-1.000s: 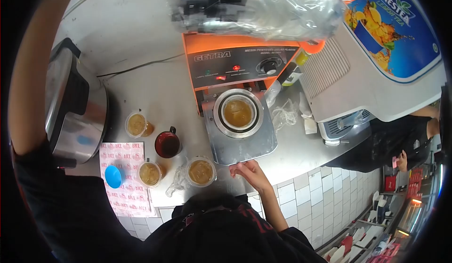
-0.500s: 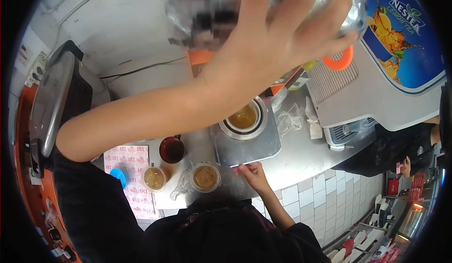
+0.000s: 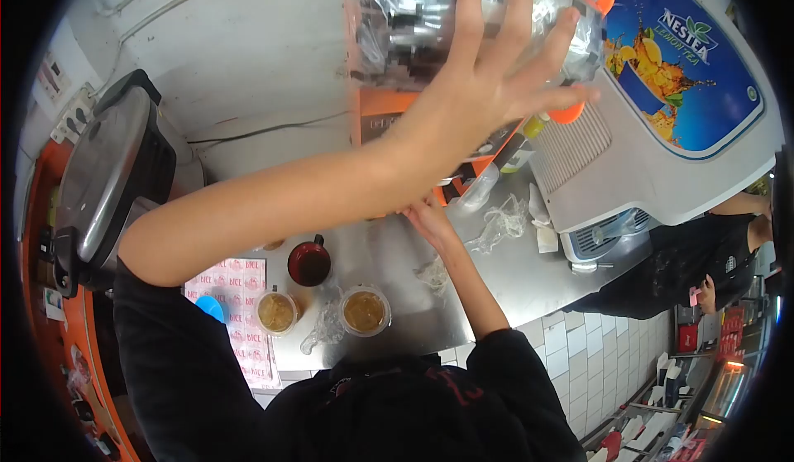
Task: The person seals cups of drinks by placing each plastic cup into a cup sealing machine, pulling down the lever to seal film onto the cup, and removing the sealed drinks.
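Note:
My left hand (image 3: 504,73) is raised with spread fingers against the plastic-wrapped top (image 3: 405,19) of an orange cup-sealing machine (image 3: 380,108). Below my left forearm, my right hand (image 3: 430,220) is at the machine's front, fingers bent in. The forearm covers its fingertips and the sliding tray there; the grip appears to be on the tray's front edge. On the steel counter (image 3: 397,288) nearer my body stand two clear cups of light brown drink, one cup (image 3: 365,311) at the middle and one cup (image 3: 277,312) further left. A dark red mug (image 3: 309,263) stands behind them.
A large lidded pot (image 3: 107,156) stands at left. Printed paper (image 3: 236,305) with a blue round item (image 3: 211,307) lies at the counter's left. Crumpled clear plastic (image 3: 500,222) is right of my right hand, beside a drink dispenser (image 3: 662,156). Another person (image 3: 703,255) stands at right.
My right hand has moved forward, away from my body. The metal tray with its ringed cup has slid in and is now out of sight. My left hand stays at the machine's top.

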The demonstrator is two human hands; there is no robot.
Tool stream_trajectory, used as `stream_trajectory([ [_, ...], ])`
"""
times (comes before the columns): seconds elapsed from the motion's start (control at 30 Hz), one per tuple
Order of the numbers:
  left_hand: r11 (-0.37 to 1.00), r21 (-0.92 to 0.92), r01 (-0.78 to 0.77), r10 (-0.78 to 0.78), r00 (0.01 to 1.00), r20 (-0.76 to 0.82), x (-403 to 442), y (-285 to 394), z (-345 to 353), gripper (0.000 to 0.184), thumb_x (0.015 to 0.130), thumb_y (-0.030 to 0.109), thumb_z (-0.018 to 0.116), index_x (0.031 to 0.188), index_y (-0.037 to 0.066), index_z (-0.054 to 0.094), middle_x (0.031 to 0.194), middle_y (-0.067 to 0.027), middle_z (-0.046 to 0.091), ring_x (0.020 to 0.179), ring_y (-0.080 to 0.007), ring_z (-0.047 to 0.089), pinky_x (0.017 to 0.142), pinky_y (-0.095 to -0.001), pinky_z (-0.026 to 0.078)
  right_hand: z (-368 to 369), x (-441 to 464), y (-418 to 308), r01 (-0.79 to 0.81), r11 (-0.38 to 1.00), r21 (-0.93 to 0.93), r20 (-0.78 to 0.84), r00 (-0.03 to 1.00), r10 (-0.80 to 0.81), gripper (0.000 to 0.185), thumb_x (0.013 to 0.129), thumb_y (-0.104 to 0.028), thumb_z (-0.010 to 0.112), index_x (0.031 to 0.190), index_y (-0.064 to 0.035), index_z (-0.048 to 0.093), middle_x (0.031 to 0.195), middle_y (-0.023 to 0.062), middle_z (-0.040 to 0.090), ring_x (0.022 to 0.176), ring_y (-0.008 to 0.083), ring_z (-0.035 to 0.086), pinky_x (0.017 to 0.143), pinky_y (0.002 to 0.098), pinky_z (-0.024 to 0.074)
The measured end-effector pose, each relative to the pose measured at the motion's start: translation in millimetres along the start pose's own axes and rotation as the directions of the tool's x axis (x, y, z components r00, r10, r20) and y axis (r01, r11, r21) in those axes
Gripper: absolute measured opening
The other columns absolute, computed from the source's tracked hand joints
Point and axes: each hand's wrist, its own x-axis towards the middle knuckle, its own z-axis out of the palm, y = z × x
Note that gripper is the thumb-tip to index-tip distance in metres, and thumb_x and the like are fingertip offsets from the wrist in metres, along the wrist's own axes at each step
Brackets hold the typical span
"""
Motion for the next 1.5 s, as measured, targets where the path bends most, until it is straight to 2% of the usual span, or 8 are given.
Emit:
stream_trajectory([
  [0.23, 0.703, -0.711, -0.007, -0.096, 0.990, -0.106, 54, -59, 6, 0.058, 0.076, 0.039, 0.062, 0.128, 0.021, 0.044, 0.099, -0.0076, 0.052, 0.092, -0.0260, 0.048, 0.077, -0.0444, 0.038, -78, -26, -151, 0.382, 0.159, -0.911, 0.413, 0.864, 0.288, 0.030, 0.085, -0.023, 0.057, 0.100, 0.0024, 0.058, 0.079, 0.0089, 0.063, 0.072, 0.0144, 0.060, 0.069, 0.0295, 0.0479],
  [0.27, 0.621, -0.783, 0.040, -0.213, 0.970, -0.119, 60, -64, 16, 0.055, 0.074, 0.045, 0.062, 0.118, 0.013, 0.053, 0.095, -0.0088, 0.052, 0.092, -0.0269, 0.048, 0.075, -0.0441, 0.037, -56, -33, -205, -0.324, 0.390, -0.862, -0.153, 0.899, 0.409, 0.021, 0.082, -0.015, 0.058, 0.094, 0.0007, 0.062, 0.076, 0.0088, 0.064, 0.070, 0.0173, 0.062, 0.069, 0.0307, 0.0477],
  [0.4, 0.869, -0.432, 0.240, -0.274, 0.962, -0.017, 56, -55, 20, 0.044, 0.079, 0.044, 0.059, 0.099, 0.005, 0.059, 0.096, -0.0094, 0.053, 0.089, -0.0240, 0.052, 0.071, -0.0368, 0.040, -58, 6, -357, 0.080, -0.358, -0.930, 0.236, 0.878, -0.417, 0.025, 0.084, -0.019, 0.052, 0.095, 0.0012, 0.063, 0.079, 0.0203, 0.063, 0.076, 0.0308, 0.063, 0.067, 0.0381, 0.0459],
  [0.63, 0.830, -0.486, 0.274, -0.290, 0.956, 0.044, 54, -56, 21, 0.039, 0.079, 0.039, 0.060, 0.099, 0.006, 0.056, 0.088, -0.0071, 0.054, 0.080, -0.0209, 0.054, 0.069, -0.0330, 0.040, 40, 191, -516, 0.355, -0.307, -0.883, 0.415, 0.286, -0.864, 0.060, 0.086, -0.046, 0.052, 0.124, 0.0001, 0.049, 0.103, 0.0130, 0.061, 0.088, 0.0191, 0.058, 0.072, 0.0284, 0.0471],
  [1.17, 0.724, -0.617, 0.310, -0.270, 0.949, 0.162, 56, -65, 12, 0.038, 0.080, 0.035, 0.059, 0.104, 0.005, 0.055, 0.089, -0.0095, 0.056, 0.081, -0.0245, 0.054, 0.073, -0.0345, 0.040, -1, -116, -306, 0.984, 0.176, 0.043, 0.190, 0.164, -0.968, 0.020, 0.089, -0.022, 0.038, 0.076, -0.0110, 0.049, 0.055, -0.0014, 0.036, 0.048, 0.0101, 0.034, 0.073, 0.0330, 0.0382],
  [1.23, 0.725, -0.604, 0.330, -0.276, 0.943, 0.185, 56, -63, 12, 0.039, 0.078, 0.035, 0.062, 0.107, 0.009, 0.057, 0.096, -0.0060, 0.059, 0.085, -0.0237, 0.056, 0.071, -0.0335, 0.042, 15, -128, -262, 0.980, 0.043, -0.196, -0.730, -0.116, -0.674, 0.027, 0.083, -0.021, 0.045, 0.057, -0.0132, 0.042, 0.051, -0.0002, 0.042, 0.044, 0.0100, 0.038, 0.065, 0.0288, 0.0371],
  [1.33, 0.703, -0.636, 0.318, -0.286, 0.945, 0.156, 53, -62, 11, 0.038, 0.079, 0.034, 0.062, 0.107, 0.010, 0.057, 0.096, -0.0054, 0.060, 0.083, -0.0230, 0.057, 0.071, -0.0333, 0.042, 1, -144, -263, 0.982, 0.171, -0.085, 0.112, 0.180, -0.977, 0.034, 0.078, -0.020, 0.050, 0.047, -0.0136, 0.037, 0.044, 0.0002, 0.041, 0.040, 0.0102, 0.038, 0.058, 0.0258, 0.0350],
  [1.5, 0.738, -0.583, 0.341, -0.314, 0.937, 0.151, 54, -62, 13, 0.033, 0.079, 0.033, 0.061, 0.103, 0.010, 0.059, 0.092, -0.0051, 0.062, 0.079, -0.0232, 0.057, 0.071, -0.0326, 0.041, 9, -131, -265, 0.989, 0.117, -0.088, 0.058, 0.122, -0.991, 0.041, 0.081, -0.022, 0.047, 0.043, -0.0144, 0.034, 0.042, -0.0006, 0.039, 0.038, 0.0093, 0.034, 0.053, 0.0271, 0.0281],
])
